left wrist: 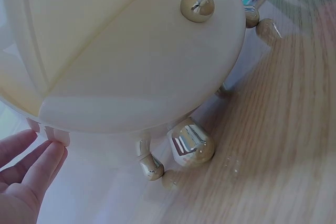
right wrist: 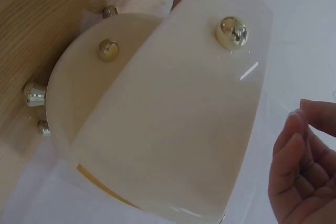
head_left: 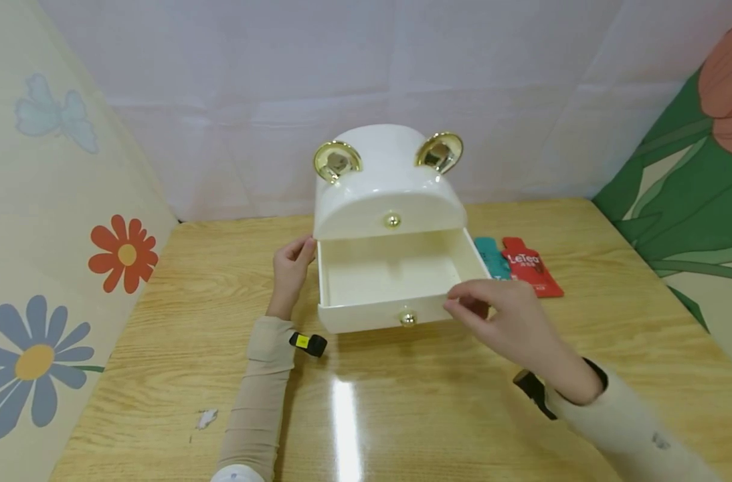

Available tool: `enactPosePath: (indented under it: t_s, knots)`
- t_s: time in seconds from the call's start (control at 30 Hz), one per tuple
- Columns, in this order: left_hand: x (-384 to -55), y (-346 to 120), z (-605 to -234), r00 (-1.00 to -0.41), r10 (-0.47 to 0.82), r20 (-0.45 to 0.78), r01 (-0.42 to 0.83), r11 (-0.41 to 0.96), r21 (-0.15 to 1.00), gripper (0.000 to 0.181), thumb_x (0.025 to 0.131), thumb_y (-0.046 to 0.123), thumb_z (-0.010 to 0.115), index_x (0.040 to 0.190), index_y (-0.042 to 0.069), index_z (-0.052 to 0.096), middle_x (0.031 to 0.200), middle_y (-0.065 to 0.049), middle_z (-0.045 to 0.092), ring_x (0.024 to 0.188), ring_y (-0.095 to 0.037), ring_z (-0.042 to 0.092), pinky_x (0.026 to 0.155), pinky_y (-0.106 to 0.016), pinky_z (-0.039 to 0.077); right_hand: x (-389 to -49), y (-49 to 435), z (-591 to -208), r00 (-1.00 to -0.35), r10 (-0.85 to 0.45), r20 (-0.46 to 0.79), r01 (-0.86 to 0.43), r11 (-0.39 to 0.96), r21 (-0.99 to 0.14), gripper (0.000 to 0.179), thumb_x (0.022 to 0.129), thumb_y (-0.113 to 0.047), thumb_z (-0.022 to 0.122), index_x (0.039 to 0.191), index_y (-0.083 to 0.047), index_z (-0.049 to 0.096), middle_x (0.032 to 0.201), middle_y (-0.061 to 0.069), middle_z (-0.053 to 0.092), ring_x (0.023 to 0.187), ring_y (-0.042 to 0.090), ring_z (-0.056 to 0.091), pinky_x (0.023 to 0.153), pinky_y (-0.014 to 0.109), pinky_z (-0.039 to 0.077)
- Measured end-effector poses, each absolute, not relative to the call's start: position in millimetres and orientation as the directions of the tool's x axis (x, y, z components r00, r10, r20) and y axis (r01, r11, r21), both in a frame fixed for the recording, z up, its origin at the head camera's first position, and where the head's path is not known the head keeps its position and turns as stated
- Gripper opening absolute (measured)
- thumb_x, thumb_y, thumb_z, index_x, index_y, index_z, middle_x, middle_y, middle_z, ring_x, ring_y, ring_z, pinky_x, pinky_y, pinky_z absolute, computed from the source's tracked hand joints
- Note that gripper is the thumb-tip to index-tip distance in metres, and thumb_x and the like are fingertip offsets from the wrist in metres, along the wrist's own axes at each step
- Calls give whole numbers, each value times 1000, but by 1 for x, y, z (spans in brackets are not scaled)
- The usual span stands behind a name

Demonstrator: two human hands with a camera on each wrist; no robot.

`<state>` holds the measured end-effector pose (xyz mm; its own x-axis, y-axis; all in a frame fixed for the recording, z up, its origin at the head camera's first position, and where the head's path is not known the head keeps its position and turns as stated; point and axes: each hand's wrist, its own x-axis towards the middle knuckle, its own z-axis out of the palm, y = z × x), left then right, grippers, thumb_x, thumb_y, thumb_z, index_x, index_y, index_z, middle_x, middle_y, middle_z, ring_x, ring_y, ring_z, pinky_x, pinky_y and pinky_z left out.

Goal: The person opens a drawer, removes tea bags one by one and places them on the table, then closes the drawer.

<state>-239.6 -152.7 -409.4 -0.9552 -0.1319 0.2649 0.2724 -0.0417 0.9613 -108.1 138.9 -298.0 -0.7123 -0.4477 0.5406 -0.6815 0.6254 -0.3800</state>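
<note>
A white storage box (head_left: 390, 181) with two gold ears stands on the table, its drawer (head_left: 387, 316) pulled out and nothing visible inside. Gold knobs and gold feet show in the wrist views. Against the box's left side rest the fingertips of my left hand (head_left: 290, 271), its fingers nearly straight in the left wrist view. My right hand (head_left: 510, 321) overlaps the drawer's front right corner in the head view. In the right wrist view, that hand (right wrist: 302, 174) appears apart from the drawer front (right wrist: 184, 108), fingers loosely curled and thumb close to the index finger, with no object visible between them.
Red (head_left: 531, 268) and teal (head_left: 492, 258) packets lie right of the box. A white scrap (head_left: 207, 419) is on the table (head_left: 414, 415) at front left. Black straps hang at both wrists. A pale cloth (head_left: 251, 100) covers the back; painted panels flank the table.
</note>
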Motion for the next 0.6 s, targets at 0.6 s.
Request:
enactPosePath:
  t_s: [0.6]
  knots:
    - [-241, -152, -409, -955, -143, 259, 269, -54, 962, 41, 89, 21, 60, 107, -15, 59, 105, -25, 61, 81, -2, 58, 73, -18, 51, -109, 113, -347, -221, -774, 593, -833, 466, 298, 38, 98, -2, 29, 94, 2, 66, 100, 16, 61, 88, 27, 58, 75, 33, 53]
